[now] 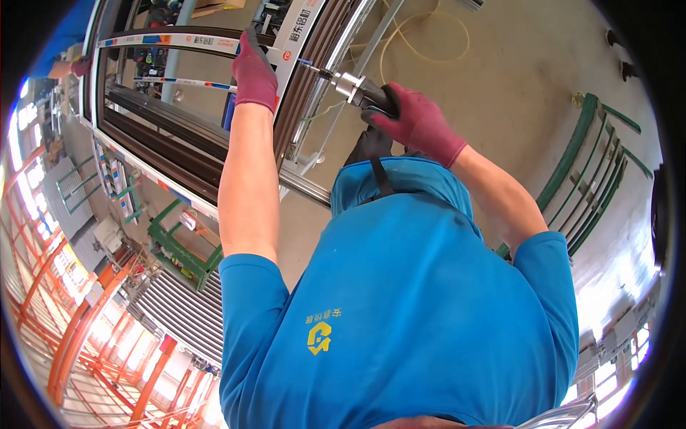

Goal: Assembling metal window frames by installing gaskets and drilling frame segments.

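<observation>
My right hand (pixel 414 118), in a maroon and black glove, is closed round a power screwdriver (pixel 370 94) with a silver front end. Its thin bit reaches left to the outer side of a brown aluminium window frame (pixel 291 89), with the tip by the frame's edge. My left hand (pixel 255 75), gloved alike, lies over the frame where a crossbar with white printed film (pixel 193 41) meets the near side bar. Its fingers look wrapped round the bar there; their tips are partly hidden. Whether a screw sits at the bit is too small to tell.
Another person's gloved hand (pixel 80 66) rests at the frame's far left side. A pale hose (pixel 429 16) loops on the floor. A green metal rack (pixel 582 161) stands to the right, a green stand (pixel 182 243) to the lower left beside stacked grey profiles (pixel 179 307).
</observation>
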Action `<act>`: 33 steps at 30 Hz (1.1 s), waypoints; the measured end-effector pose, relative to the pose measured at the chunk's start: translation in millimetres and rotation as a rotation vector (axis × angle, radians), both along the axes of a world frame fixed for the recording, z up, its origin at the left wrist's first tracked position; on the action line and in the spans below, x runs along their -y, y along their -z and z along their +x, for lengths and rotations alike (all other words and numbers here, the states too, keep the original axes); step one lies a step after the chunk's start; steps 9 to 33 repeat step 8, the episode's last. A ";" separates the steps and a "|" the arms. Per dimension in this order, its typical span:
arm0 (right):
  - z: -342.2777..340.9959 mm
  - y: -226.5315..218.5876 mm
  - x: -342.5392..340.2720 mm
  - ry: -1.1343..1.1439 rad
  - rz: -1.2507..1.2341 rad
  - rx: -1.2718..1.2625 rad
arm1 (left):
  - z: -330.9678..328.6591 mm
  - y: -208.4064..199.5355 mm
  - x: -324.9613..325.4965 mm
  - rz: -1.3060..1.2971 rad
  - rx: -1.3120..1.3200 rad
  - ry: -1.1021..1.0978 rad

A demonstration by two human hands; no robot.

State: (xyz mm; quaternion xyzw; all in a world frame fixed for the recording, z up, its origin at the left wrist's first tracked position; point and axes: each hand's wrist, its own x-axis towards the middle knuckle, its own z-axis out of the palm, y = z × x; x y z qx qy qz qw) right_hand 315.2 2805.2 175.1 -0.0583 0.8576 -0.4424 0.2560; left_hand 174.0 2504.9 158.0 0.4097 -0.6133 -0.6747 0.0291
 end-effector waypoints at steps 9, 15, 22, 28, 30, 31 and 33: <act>-7.0 12.8 -12.1 0.082 -0.252 0.111 | 1.5 -6.6 5.6 -0.202 0.225 0.039; -7.0 12.8 -12.1 0.082 -0.252 0.111 | 1.5 -6.6 5.6 -0.202 0.225 0.039; -7.0 12.8 -12.1 0.082 -0.252 0.111 | 1.5 -6.6 5.6 -0.202 0.225 0.039; -7.0 12.8 -12.1 0.082 -0.252 0.111 | 1.5 -6.6 5.6 -0.202 0.225 0.039; -7.0 12.8 -12.1 0.082 -0.252 0.111 | 1.5 -6.6 5.6 -0.202 0.225 0.039; -7.0 12.8 -12.1 0.082 -0.252 0.111 | 1.5 -6.6 5.6 -0.202 0.225 0.039; -7.0 12.8 -12.1 0.082 -0.252 0.111 | 1.5 -6.6 5.6 -0.202 0.225 0.039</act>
